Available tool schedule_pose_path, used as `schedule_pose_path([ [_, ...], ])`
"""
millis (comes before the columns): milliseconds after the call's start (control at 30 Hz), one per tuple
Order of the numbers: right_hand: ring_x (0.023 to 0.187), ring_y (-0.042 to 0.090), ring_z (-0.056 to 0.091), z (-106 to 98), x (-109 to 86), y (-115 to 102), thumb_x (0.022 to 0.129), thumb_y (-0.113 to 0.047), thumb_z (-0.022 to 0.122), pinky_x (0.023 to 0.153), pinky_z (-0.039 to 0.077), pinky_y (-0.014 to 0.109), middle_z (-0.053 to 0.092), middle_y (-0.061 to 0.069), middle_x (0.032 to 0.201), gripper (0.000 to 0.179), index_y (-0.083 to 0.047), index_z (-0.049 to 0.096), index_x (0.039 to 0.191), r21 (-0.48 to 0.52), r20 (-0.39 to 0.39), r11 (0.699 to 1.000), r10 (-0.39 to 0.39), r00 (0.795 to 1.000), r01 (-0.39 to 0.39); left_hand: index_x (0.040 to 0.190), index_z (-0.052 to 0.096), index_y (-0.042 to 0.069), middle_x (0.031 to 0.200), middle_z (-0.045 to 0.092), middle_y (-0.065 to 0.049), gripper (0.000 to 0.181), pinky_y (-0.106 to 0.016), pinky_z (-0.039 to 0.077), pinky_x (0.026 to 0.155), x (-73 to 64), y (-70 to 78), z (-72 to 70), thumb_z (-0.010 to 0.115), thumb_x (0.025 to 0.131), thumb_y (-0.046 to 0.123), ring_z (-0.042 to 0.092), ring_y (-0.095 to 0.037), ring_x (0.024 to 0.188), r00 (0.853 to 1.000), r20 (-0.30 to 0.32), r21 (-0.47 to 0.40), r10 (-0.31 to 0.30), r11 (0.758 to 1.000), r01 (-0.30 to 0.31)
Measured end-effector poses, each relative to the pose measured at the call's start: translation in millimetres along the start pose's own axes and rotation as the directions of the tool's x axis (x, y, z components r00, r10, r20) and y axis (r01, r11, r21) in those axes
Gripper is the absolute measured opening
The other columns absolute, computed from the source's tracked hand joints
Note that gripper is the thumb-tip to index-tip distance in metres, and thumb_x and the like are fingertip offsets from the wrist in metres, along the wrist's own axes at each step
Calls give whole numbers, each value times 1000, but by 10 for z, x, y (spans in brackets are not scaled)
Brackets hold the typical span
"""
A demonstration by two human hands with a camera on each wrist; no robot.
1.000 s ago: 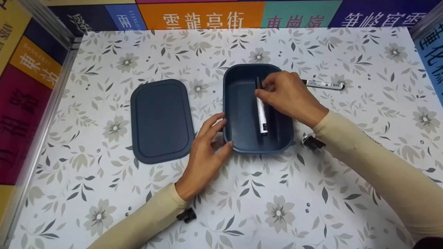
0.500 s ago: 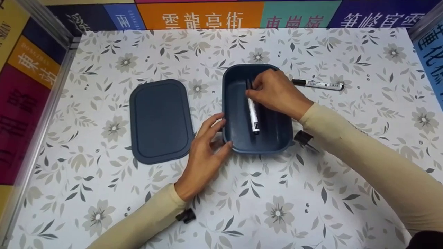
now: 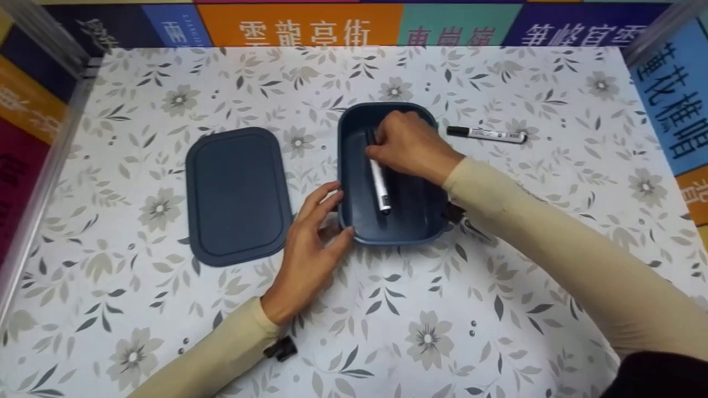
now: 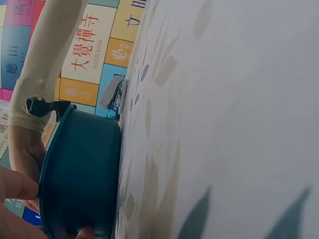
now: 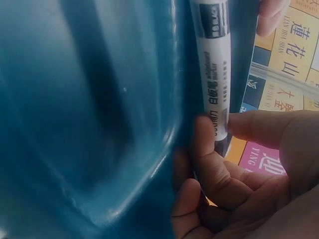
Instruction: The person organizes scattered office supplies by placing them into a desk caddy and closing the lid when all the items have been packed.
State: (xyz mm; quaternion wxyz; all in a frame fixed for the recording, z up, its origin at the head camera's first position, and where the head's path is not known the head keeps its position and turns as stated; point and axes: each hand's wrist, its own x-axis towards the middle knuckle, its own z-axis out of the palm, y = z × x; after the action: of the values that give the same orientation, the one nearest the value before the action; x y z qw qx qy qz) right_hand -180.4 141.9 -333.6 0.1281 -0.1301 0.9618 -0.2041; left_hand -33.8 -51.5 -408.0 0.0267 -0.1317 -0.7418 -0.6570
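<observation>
In the head view my right hand (image 3: 412, 146) reaches into a dark blue rectangular box (image 3: 412, 213). Its thumb and fingers pinch a whiteboard marker (image 3: 380, 185) near the black cap end. The right wrist view shows the white barrel of that marker (image 5: 215, 74) with black lettering, beside the box wall (image 5: 134, 184). My left hand (image 3: 307, 249) touches the box's left side, relaxed fingers along the wall and thumb at the near-left corner. A second whiteboard marker (image 3: 489, 134), white with a black cap, lies on the table right of the box.
A flat dark blue lid (image 3: 240, 199) lies left of the box. Beyond the box, the left wrist view shows a grey and metal object (image 4: 113, 94) resembling a stapler, mostly covered by the right sleeve in the head view. Panels with large lettering (image 3: 304, 27) border the floral tablecloth (image 3: 387, 354).
My right hand has carried the marker leftward inside the box and lower. The second marker now shows fully, cap included. The left hand stays at the box, while the head view has shifted slightly.
</observation>
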Motion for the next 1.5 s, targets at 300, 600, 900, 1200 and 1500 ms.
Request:
schedule_pose_path([
  [300,56,18,63,72,84,-83,91,-33,68,50,46,32,69,0,63,32,-13,73,68,-26,84,999,42,996,-40,143,53,-1,155,42,-7,57,-36,56,96,4,-4,-20,68,89,-7,61,-31,121,1000,3,-10,-5,1000,5],
  [600,70,20,63,-60,37,-56,94,-34,67,63,50,33,73,4,82,27,-10,79,90,11,27,1000,-29,999,29,140,51,-11,153,41,-19,55,-47,55,98,2,191,-11,65,87,-14,60,-39,119,1000,-4,-37,-24,999,24],
  [900,84,21,67,-129,-30,9,95,-32,68,74,54,36,75,8,102,30,-5,77,107,101,-19,993,-61,998,63,142,53,-2,154,42,-9,57,-38,57,96,-10,23,-18,69,88,-8,59,-32,122,1000,-10,0,-22,1000,22],
  [1200,83,20,67,-169,-201,51,95,-32,69,73,55,35,75,7,98,28,-7,76,105,129,-42,990,-50,998,55,143,52,-3,155,41,-6,57,-36,56,96,-3,-31,-18,69,89,-6,62,-34,117,1000,9,-18,5,1000,-4],
  [1500,86,20,66,-250,-313,133,96,-32,67,75,54,36,74,7,99,29,-8,76,110,169,-87,984,-35,996,49,144,52,0,155,41,-7,58,-35,57,95,-4,-36,-35,69,89,-6,62,-32,119,1000,6,-3,9,1000,-9],
])
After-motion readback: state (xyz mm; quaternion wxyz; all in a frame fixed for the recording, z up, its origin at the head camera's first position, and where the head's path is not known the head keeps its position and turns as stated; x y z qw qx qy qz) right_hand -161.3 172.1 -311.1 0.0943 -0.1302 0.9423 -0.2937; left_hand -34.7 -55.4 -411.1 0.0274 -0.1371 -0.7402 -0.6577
